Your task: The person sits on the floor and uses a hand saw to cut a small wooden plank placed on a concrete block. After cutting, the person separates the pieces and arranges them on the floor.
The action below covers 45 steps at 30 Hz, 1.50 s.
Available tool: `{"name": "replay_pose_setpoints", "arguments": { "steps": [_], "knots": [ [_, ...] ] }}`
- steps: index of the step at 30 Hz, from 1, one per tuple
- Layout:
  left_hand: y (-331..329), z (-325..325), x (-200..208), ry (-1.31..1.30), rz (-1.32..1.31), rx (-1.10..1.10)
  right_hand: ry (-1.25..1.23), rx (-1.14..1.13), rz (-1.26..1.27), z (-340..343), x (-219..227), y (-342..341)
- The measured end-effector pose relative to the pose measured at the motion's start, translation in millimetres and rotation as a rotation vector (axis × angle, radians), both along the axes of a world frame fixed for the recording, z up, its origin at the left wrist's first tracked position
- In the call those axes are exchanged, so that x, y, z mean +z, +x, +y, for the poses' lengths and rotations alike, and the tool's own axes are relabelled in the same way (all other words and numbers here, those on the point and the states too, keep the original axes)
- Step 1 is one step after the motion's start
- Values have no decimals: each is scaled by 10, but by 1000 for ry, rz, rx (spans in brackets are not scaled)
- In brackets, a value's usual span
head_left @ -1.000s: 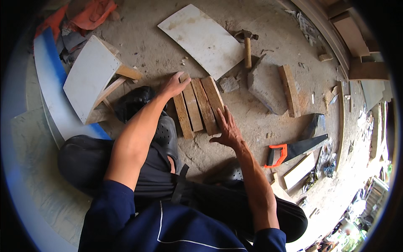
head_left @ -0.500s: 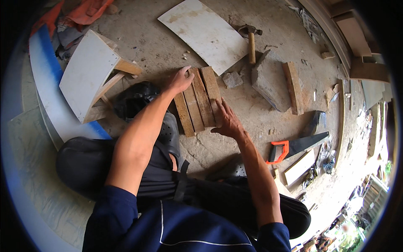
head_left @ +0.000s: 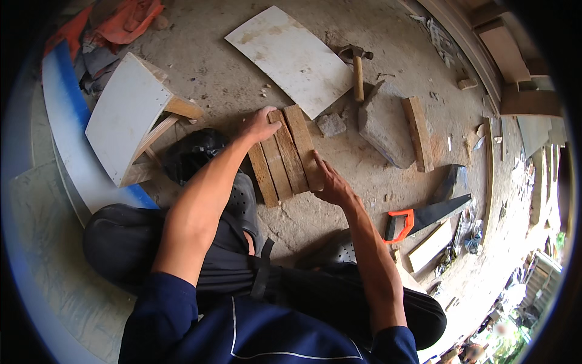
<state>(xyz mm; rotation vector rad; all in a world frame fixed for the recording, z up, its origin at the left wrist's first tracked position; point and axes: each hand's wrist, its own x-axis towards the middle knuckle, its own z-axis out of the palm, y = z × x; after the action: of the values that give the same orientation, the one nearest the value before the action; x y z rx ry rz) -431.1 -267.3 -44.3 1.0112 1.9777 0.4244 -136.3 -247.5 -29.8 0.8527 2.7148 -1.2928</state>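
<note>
Several short wooden blocks [head_left: 280, 161] stand side by side in a tight row on the ground in front of me, their far ends slightly uneven. My left hand [head_left: 260, 125] has its fingers curled over the far left end of the row. Against the rightmost block lies my right hand [head_left: 332, 182], its fingers along the side and its thumb by the near corner. Between them the two hands hold the row together. The undersides of the blocks are hidden.
Beyond the blocks lie a white board [head_left: 291, 60], a hammer [head_left: 358, 76] and a concrete chunk [head_left: 383, 124] with a loose wood piece [head_left: 418, 134] beside it. An orange-handled saw [head_left: 427, 217] rests at right. At left stands a white-topped wooden stool [head_left: 124, 118], near a black bag [head_left: 195, 155].
My right hand has closed in against the right side of the row, its spread fingers drawn together. My left hand stays at the far end, gripping a little further round.
</note>
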Motion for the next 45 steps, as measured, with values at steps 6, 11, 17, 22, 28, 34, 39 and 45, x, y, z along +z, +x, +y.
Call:
{"name": "replay_pose_setpoints", "arguments": {
  "steps": [6,11,17,22,28,34,39,45],
  "knots": [
    [93,188,-9,58,-35,-121,-154,-50,14,-2,-95,84],
    [115,200,-5,17,-93,-51,-146,5,-49,12,-159,109],
    [99,184,5,64,-60,-86,-147,0,-60,-6,-179,113],
    [-34,147,-197,269,-244,27,-171,-50,-237,-2,-23,-74],
    [-285,-5,-460,163,-189,13,6,-188,-226,-144,205,-422],
    [-320,-84,-373,203,-168,-102,-28,-199,-241,-212,227,-440],
    [-314,-92,-315,152,-178,-86,2,-185,-207,-204,151,-391],
    [-309,-141,-266,191,-18,-161,-111,-136,-46,-49,27,-246]
  ]
}}
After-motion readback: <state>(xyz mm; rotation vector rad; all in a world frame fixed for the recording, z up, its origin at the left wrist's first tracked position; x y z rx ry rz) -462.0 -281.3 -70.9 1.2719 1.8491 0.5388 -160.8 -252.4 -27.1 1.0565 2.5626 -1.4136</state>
